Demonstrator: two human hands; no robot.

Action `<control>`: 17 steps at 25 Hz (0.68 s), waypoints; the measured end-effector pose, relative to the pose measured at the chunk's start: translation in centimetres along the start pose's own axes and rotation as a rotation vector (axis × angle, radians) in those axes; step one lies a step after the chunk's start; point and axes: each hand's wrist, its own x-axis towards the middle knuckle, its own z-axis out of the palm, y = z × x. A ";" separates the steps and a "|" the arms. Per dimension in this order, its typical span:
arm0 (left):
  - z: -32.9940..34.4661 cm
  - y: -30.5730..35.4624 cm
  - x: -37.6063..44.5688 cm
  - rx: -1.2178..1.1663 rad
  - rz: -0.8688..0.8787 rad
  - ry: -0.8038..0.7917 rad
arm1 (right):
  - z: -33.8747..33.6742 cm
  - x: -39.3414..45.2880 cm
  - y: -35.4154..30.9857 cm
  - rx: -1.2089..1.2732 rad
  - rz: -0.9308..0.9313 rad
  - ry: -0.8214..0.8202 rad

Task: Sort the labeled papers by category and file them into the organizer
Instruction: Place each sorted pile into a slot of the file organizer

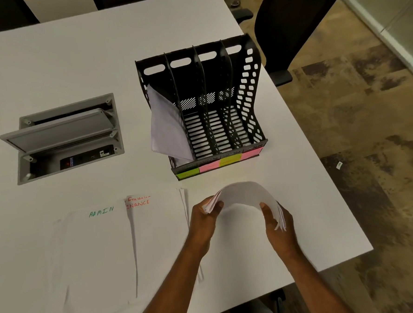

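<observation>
**Both hands bow a stack of papers before filing**

The left hand [204,217] and right hand [277,219] each grip an end of the arched paper stack [244,195], just near of the organizer [249,88]. Square the edges, then slide it into the matching slot. Two piles lie left on the white bench [74,67]; patterned floor right.

Free room: we see bare tabletop [226,179] between our hands and the organizer [204,103]; its 3 right compartments stand open. Obstacles: papers [167,127] fill the leftmost compartment; raised cable-box lid [59,131] at left; ADMIN [92,248] and FINANCE [159,231] stacks near left.
</observation>
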 end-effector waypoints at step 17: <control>-6.8 6.5 10.5 -0.023 0.022 0.523 | 5.0 9.6 -15.5 0.230 -0.121 0.354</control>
